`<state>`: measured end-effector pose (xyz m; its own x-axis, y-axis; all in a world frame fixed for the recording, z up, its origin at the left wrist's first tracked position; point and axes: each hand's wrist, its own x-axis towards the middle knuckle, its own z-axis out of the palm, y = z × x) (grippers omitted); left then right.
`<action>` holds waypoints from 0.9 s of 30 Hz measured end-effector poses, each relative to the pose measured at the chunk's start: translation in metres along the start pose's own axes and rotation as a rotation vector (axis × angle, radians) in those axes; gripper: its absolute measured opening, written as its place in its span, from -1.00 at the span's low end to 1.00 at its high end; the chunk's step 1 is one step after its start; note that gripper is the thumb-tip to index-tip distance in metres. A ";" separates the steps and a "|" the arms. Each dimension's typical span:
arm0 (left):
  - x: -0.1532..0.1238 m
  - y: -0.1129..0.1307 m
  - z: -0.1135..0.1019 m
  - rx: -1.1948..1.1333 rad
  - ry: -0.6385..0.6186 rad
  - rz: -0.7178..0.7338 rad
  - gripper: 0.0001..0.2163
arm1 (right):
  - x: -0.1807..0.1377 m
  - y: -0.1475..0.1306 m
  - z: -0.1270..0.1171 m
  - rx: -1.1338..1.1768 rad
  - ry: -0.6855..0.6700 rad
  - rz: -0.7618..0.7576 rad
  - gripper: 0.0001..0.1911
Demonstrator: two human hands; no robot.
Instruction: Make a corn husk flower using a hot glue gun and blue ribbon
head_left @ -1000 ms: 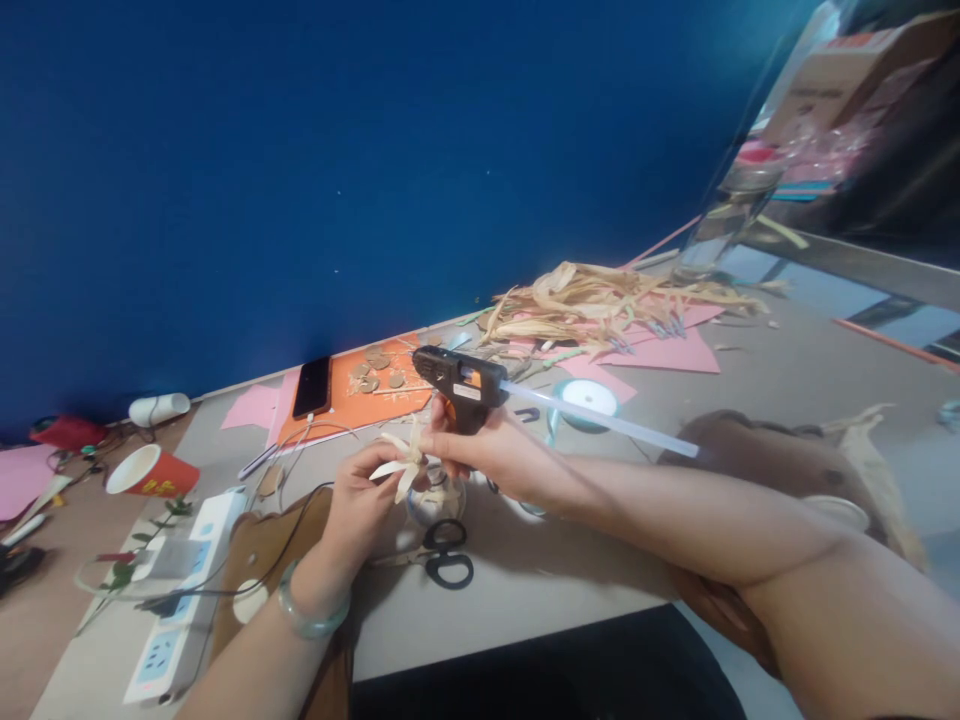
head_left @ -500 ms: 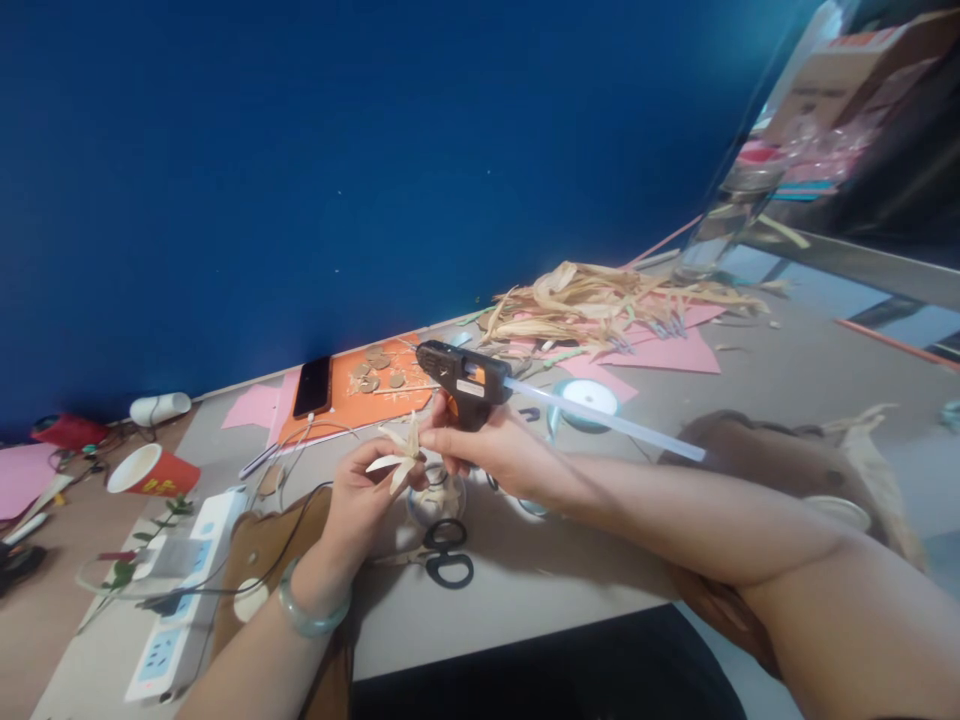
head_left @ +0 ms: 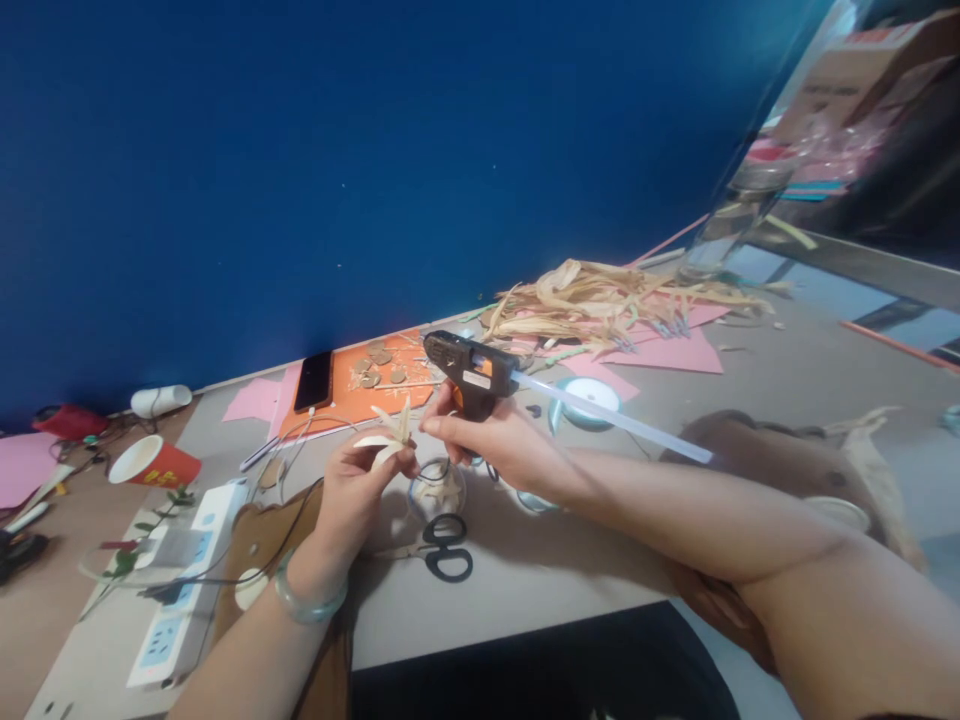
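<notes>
My left hand (head_left: 358, 490) pinches a small pale flower made of dried husk strips (head_left: 391, 436), its petals spread upward. My right hand (head_left: 491, 440) is wrapped round the handle of a black hot glue gun (head_left: 471, 372). A long translucent glue stick (head_left: 615, 415) sticks out of the gun's back toward my forearm. The gun's nozzle end points left and up, apart from the flower. Below the hands stands a small container with pale pieces (head_left: 437, 492), partly hidden. Black-handled scissors (head_left: 448, 560) lie just in front of it.
Dried corn husks (head_left: 585, 300) are heaped at the back on pink paper. A phone (head_left: 313, 382) and wooden discs (head_left: 375, 370) lie on orange paper (head_left: 352, 405). A white power strip (head_left: 187, 590) and a red paper cup (head_left: 161, 468) stand left. A ribbon spool (head_left: 590, 400) lies right.
My left hand has drawn a little left with the husk flower, and my right hand has shifted slightly right with the glue gun. The gap between them has widened.
</notes>
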<state>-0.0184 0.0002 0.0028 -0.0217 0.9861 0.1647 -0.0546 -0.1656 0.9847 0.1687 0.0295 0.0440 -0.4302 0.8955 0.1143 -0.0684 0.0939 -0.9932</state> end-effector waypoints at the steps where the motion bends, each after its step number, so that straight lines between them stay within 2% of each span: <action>1: 0.001 0.000 -0.001 -0.003 0.003 0.006 -0.92 | 0.000 -0.001 0.000 -0.011 0.001 0.002 -0.81; 4: 0.005 0.001 -0.002 -0.074 0.059 0.047 -0.94 | 0.004 -0.002 -0.001 -0.056 0.004 0.017 -0.85; 7: 0.011 0.005 -0.004 -0.161 0.208 0.122 -0.92 | 0.011 0.001 -0.003 -0.101 -0.036 0.064 -0.86; 11: 0.018 0.010 -0.009 -0.227 0.399 0.221 -0.86 | 0.021 0.013 -0.008 -0.368 -0.104 0.046 -0.85; 15: 0.022 0.011 -0.015 -0.240 0.439 0.246 -0.84 | 0.025 0.023 -0.011 -0.658 -0.282 -0.015 -0.80; 18: 0.025 0.010 -0.019 -0.230 0.447 0.241 -0.86 | 0.022 0.027 -0.008 -0.826 -0.386 -0.003 -0.80; 27: 0.028 0.010 -0.024 -0.209 0.490 0.269 -0.84 | 0.010 0.039 0.012 -1.123 -0.447 0.066 -0.72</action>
<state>-0.0435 0.0262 0.0164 -0.5178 0.7965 0.3121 -0.1776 -0.4570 0.8716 0.1512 0.0370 0.0066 -0.6918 0.7041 -0.1603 0.6894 0.5779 -0.4366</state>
